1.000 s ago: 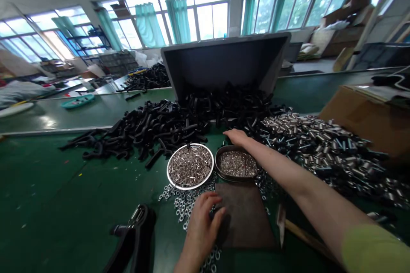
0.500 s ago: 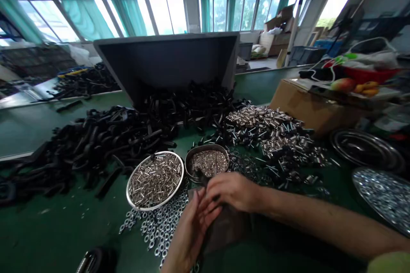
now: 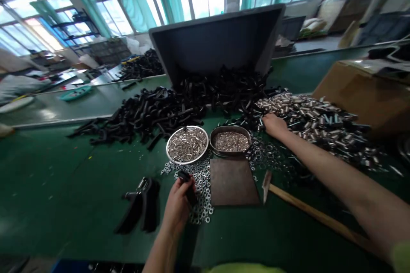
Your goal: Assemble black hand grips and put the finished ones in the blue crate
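My left hand (image 3: 178, 199) is closed around a black handle-like part (image 3: 191, 194), just left of a flat metal plate (image 3: 233, 182) and above scattered metal nuts (image 3: 202, 210). Its far end is partly hidden by my fingers. My right hand (image 3: 275, 127) reaches forward to the left edge of a pile of metal cylinders (image 3: 315, 126) mixed with small black parts and pins. Its fingers are curled in at the pile, and what they hold is too small to make out. A hammer (image 3: 304, 207) with a wooden handle lies right of the plate.
A white-rimmed bowl of metal pins (image 3: 187, 145) and an oval tin of small rivets (image 3: 230, 141) stand behind the plate. Black curved parts (image 3: 144, 113) heap before a tipped grey bin (image 3: 218, 42). Joined black pieces (image 3: 141, 204) lie left; a cardboard box (image 3: 361, 89) stands right.
My hands were together over the plate and are now apart. The right has moved forward to the cylinder pile; the left has drawn aside with the black part. The view has swung left.
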{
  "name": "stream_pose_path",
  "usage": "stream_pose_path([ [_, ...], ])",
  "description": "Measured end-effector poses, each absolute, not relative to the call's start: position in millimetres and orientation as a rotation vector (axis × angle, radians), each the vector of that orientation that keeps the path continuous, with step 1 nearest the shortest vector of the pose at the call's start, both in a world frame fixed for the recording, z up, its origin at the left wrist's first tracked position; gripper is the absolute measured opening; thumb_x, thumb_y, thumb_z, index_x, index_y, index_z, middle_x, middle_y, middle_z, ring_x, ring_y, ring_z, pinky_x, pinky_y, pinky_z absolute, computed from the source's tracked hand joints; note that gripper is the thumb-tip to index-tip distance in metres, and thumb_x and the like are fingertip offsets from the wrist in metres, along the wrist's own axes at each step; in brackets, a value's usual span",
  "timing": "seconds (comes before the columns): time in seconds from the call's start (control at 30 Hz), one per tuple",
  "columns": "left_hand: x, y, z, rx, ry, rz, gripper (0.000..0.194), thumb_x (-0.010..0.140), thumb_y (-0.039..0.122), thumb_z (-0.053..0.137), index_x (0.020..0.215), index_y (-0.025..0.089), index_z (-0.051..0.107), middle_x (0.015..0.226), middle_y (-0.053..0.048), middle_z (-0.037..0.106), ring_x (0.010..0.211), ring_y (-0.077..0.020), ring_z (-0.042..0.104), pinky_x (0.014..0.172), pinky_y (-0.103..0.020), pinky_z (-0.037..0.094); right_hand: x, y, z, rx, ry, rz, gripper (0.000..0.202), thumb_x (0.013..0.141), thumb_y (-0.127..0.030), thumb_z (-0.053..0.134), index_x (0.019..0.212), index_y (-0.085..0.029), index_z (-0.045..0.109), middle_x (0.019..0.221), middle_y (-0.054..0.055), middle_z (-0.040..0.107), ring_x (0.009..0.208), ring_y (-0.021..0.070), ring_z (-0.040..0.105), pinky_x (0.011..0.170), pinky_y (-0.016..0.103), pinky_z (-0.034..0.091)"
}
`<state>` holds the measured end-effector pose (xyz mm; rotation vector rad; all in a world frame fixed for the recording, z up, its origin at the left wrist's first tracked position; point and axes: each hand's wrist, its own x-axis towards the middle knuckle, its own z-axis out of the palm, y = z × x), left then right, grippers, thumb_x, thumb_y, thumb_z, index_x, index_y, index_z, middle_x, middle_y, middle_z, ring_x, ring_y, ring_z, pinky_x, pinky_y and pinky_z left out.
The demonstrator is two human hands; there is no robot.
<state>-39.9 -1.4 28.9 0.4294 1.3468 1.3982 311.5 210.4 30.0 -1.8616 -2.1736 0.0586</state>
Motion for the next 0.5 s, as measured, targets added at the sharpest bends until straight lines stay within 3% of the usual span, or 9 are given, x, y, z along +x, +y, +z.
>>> stream_pose_path([
  [0.1,-73.3,-13.2,19.6,0.554,1.496,1.386,0.033,0.058,0.03,0.076,0.084,0.014,0.063,0.06,0.005,0.054,0.052,-0.0063,0.047,0.053,-0.019,0.035,309.6,204.4,18.0,-1.819,-2.138,0.04,0.019,0.077,0.0,0.046,0.076,-0.014,0.059,0.095,0.015,0.059,0.102,0.0223,0.052,0.081,0.033,0.04],
  [0.2,-91.9,-20.1,12.9,0.836,1.696,1.233,0.028,0.063,0.031,0.073,0.084,0.014,0.066,0.057,0.004,0.055,0.054,-0.0092,0.048,0.056,-0.021,0.036,310.2,200.0,12.2,-1.78,-2.086,0.036,0.017,0.076,-0.002,0.049,0.072,-0.018,0.054,0.086,0.01,0.055,0.097,0.0233,0.052,0.079,0.037,0.039],
  [0.33,-85.3,-16.2,8.2,1.327,1.805,0.974,0.018,0.073,0.02,0.061,0.088,0.017,0.07,0.08,-0.003,0.067,0.078,-0.0181,0.061,0.074,-0.028,0.043,313.0,190.6,9.1,-1.745,-2.018,0.063,0.014,0.075,-0.006,0.05,0.071,-0.02,0.051,0.078,0.007,0.051,0.091,0.0264,0.053,0.078,0.041,0.038],
  [0.5,-60.2,-0.5,4.1,1.939,1.829,0.641,0.034,0.073,0.004,0.05,0.096,0.021,0.068,0.1,-0.006,0.064,0.094,-0.0193,0.059,0.082,-0.029,0.044,313.3,169.5,17.8,-1.702,-1.89,0.111,0.005,0.078,-0.02,0.056,0.077,-0.022,0.051,0.082,0.009,0.054,0.088,0.0265,0.051,0.076,0.04,0.035],
])
